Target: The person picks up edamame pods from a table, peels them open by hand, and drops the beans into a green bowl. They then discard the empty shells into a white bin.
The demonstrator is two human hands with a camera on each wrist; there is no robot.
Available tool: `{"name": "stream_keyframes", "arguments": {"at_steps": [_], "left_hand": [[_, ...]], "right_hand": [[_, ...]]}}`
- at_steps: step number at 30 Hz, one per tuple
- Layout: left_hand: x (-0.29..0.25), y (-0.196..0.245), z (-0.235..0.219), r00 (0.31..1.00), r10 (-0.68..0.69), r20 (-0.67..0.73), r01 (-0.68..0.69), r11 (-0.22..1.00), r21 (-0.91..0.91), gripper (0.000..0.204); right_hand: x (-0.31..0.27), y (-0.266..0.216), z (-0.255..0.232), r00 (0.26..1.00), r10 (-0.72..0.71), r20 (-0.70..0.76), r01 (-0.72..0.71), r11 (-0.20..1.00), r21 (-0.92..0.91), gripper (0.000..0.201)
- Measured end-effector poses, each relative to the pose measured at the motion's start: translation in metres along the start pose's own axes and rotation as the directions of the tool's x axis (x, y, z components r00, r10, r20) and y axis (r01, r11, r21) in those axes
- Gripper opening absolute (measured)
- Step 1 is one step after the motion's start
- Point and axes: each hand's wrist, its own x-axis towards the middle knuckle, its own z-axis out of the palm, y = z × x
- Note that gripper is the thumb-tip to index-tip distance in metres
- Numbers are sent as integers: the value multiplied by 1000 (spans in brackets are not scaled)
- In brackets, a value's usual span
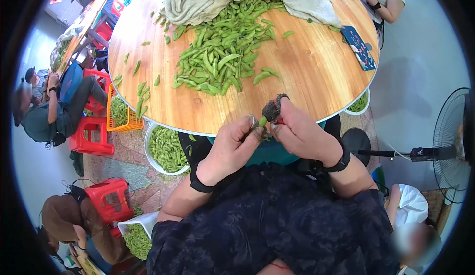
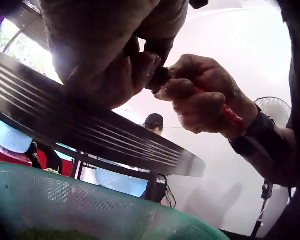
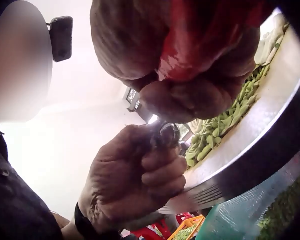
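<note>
At the near edge of the round wooden table (image 1: 188,114), my left hand (image 1: 231,144) pinches a green bean pod (image 1: 262,121) between thumb and fingers. Opposite it, my right hand (image 1: 307,135) meets the pod's end with its fingertips. A dark, rough wrapping (image 1: 272,109) covers a fingertip of the right hand. Those right fingers curl round a red handle-like piece (image 2: 232,119), which also fills the palm in the right wrist view; its working end is hidden. A heap of green pods (image 1: 217,57) lies beyond both hands.
A pale cloth (image 1: 198,0) covers the heap's back, and a dark blue patterned card (image 1: 358,48) lies at right. A white tub of pods (image 1: 168,146) and an orange basket (image 1: 129,119) stand left. A green mesh basin (image 2: 90,200) sits below the edge. A fan (image 1: 452,146) stands right.
</note>
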Motion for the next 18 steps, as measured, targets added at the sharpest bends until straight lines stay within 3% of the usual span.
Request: {"name": "stream_keyframes", "arguments": {"at_steps": [4,6,10,13,15,18], "left_hand": [[0,4,0,993,119,4,-118,976,182,15],[2,8,-2,935,349,65,-342,839,423,12],[-1,15,-1,973,229,35,-228,920,320,16],[-2,12,1,967,247,58,-251,903,348,16],[-2,15,3,932,353,82,-346,797,495,17],[-4,11,-2,941,304,149,-338,846,412,10]], "right_hand": [[-3,7,3,991,-133,2,132,985,-112,15],[-4,3,3,992,-121,20,122,989,-87,16],[-9,0,2,996,-37,77,35,999,23,18],[-11,4,7,995,-88,38,90,995,-53,17],[-13,8,9,995,-95,31,97,992,-80,17],[-15,11,12,992,-126,31,128,988,-84,17]]}}
